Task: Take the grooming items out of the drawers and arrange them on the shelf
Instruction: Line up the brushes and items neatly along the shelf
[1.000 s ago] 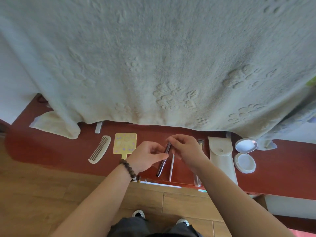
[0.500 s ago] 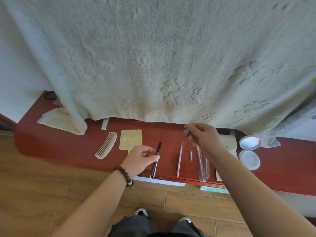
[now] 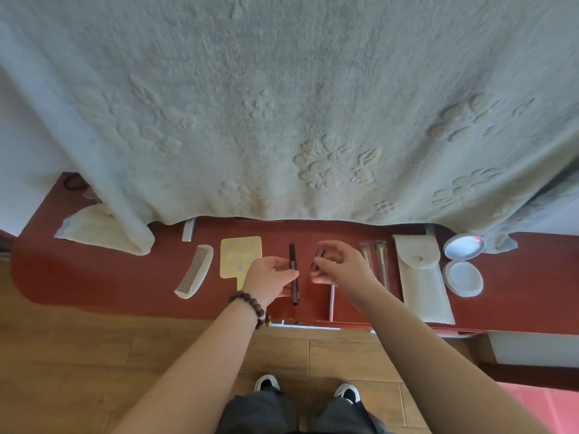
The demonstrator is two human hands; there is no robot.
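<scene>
Judging by the row already on the red shelf (image 3: 94,277), most of the job looked done. From left to right there was a cream comb (image 3: 195,271), a yellow hand mirror (image 3: 240,255), a dark pen-like tube (image 3: 294,277), a thin white stick (image 3: 332,300), two slim tools in clear sleeves (image 3: 376,261), a white pouch (image 3: 419,277), and an open round compact (image 3: 463,261) at the far right, its two halves touching.

The left hand (image 3: 271,278) was curled round the dark tube near its middle, thumb and fingers pinching it, with the tube lying on the shelf. The right hand (image 3: 340,266) pinched a small dark piece (image 3: 318,260) just beside it, held a bit above the surface. My guess is it was the tube's cap, but it was too small to be sure.

As for containers: the pouch flap was shut, so no idea what was in it. The compact showed only pale insides and a small red spot. A sliver of drawer (image 3: 310,324) peeked out below the shelf edge, contents hidden, so I couldn't say how much was left to pull out.

A big embossed towel (image 3: 282,104) hung over the back of the shelf.
</scene>
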